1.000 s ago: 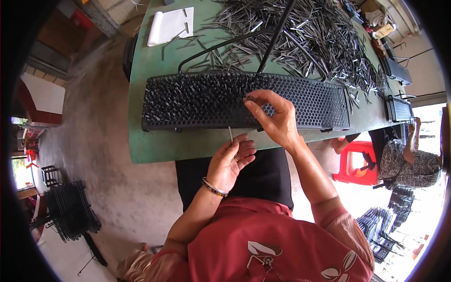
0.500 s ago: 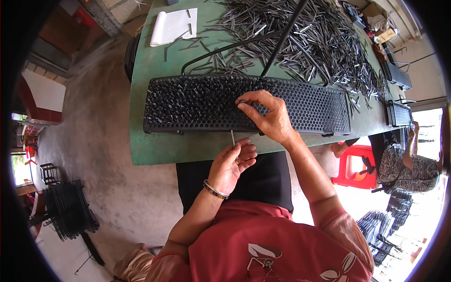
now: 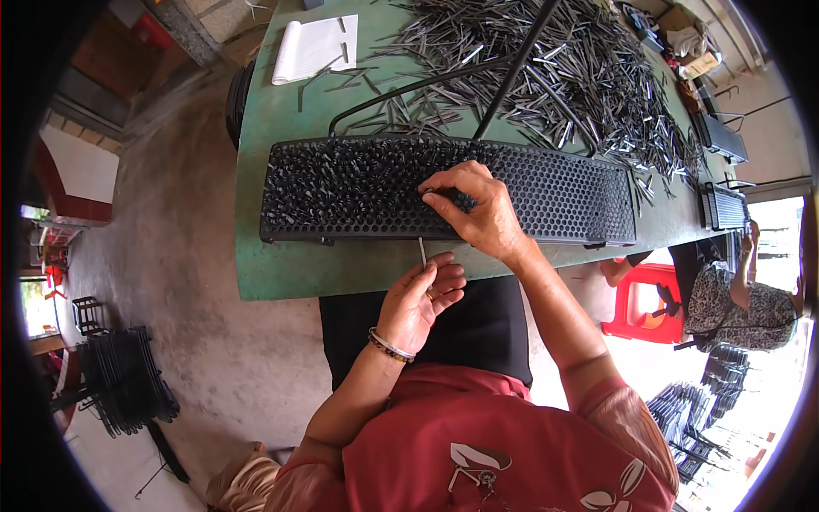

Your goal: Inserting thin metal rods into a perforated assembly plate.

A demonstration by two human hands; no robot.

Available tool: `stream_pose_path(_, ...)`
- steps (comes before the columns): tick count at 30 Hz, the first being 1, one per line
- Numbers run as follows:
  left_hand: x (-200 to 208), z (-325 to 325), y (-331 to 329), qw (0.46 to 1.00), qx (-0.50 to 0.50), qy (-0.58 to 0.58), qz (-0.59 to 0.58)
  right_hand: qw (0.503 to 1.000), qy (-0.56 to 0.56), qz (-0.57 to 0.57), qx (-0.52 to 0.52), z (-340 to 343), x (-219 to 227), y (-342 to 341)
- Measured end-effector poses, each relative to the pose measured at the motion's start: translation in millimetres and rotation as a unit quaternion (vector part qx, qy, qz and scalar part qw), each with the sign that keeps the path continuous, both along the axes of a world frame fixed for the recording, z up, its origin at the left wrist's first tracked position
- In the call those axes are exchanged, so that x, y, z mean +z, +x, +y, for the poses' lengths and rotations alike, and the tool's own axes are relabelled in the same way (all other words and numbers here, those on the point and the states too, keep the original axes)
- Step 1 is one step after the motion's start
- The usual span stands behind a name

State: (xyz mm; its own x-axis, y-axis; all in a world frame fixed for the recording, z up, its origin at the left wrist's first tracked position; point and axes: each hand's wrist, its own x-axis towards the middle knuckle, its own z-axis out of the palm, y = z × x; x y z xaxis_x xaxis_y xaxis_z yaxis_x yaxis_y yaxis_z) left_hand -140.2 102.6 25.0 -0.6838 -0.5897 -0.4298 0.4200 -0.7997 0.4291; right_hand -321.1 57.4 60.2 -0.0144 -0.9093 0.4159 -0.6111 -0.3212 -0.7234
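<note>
A long black panel with rows of round holes [image 3: 567,189] lies along the table's near edge. Dark strips [image 3: 341,175] bristle thickly from its left half and middle, while bare holes show toward the right. My right hand [image 3: 485,218] is over the panel's middle, thumb and forefinger pinched at the edge of the bristling strips; what sits between the fingertips is too small to make out. Below the panel's front edge, my left hand [image 3: 415,300] is palm up, its thumb closed on a thin pale strip [image 3: 422,251] that points up toward the panel.
A heap of loose dark strips [image 3: 589,85] covers the far right of the green table [image 3: 281,271]. Black bent rods [image 3: 512,77] rise behind the panel. A white notepad [image 3: 311,49] lies far left. A red stool [image 3: 644,299] and another person [image 3: 734,294] are at right.
My right hand has shifted slightly left along the panel, its fingertips still pinched. My left hand and its strip have barely moved.
</note>
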Motion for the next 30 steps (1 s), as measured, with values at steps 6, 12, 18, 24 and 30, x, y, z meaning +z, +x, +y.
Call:
stream_pose_path(6,0.2,0.2,1.0,1.000,0.000,-0.001,0.000,0.999,-0.030,0.019,-0.013,0.5,-0.8,4.9)
stream_pose_path(12,1.7,1.0,1.0,1.000,-0.001,-0.002,-0.005,0.997,-0.055,0.050,-0.010,1.0,-4.1,4.4)
stream_pose_path(18,5.0,2.3,-1.0,0.999,-0.032,-0.033,-0.023,0.991,-0.087,0.092,-0.032,5.3,-7.7,2.5)
stream_pose_path(24,16.8,1.7,-1.5,0.991,-0.049,-0.116,-0.053,0.998,-0.042,0.029,-0.032,21.7,16.3,1.9)
stream_pose_path(30,15.8,1.2,-6.0,0.967,-0.057,-0.242,-0.058,0.966,0.170,-0.175,0.087,51.6,25.0,2.3)
